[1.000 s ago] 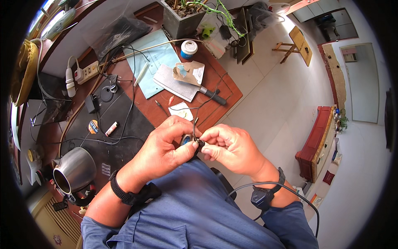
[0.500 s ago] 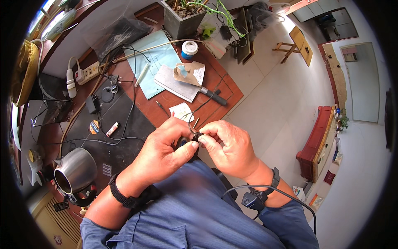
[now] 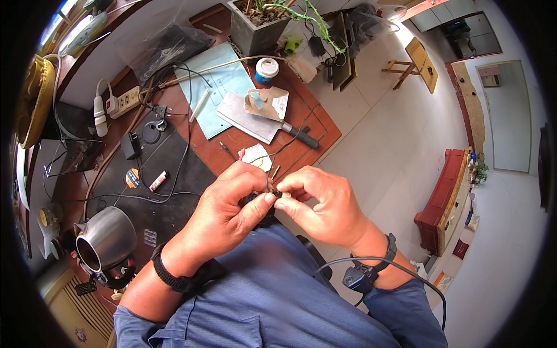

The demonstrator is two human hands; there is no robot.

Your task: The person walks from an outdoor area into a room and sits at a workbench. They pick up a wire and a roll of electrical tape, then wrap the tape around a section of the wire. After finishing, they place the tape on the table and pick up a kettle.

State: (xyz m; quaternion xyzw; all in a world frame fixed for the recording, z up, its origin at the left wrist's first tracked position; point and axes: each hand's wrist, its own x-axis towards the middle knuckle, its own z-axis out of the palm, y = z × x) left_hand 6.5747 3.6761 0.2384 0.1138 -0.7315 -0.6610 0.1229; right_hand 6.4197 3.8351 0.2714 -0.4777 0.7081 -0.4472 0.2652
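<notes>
My left hand (image 3: 226, 203) and my right hand (image 3: 328, 206) meet in front of my body, thumbs and forefingers pinched together. Between the fingertips is a small dark piece (image 3: 275, 192), mostly covered, so its kind cannot be made out. A thin dark cable (image 3: 281, 149) runs up from the left fingertips, across the table beside the cleaver. A slim brass-coloured pin (image 3: 275, 172) shows just beyond the fingers. Close by on the table lie a crumpled white paper (image 3: 256, 155) and a dark lead with a jack plug (image 3: 227, 151).
A cleaver (image 3: 249, 119) lies under torn cardboard (image 3: 272, 103), beside a blue-and-white cup (image 3: 267, 70). At left are a steel kettle (image 3: 110, 235), a lighter (image 3: 158, 181), a black adapter (image 3: 130, 145) and a power strip (image 3: 125, 103). The table's right edge drops to tiled floor (image 3: 371, 124).
My right hand has shifted slightly right and its fingertips have changed position. Less of the small dark piece shows now. The left hand stays nearly in place, still pinching.
</notes>
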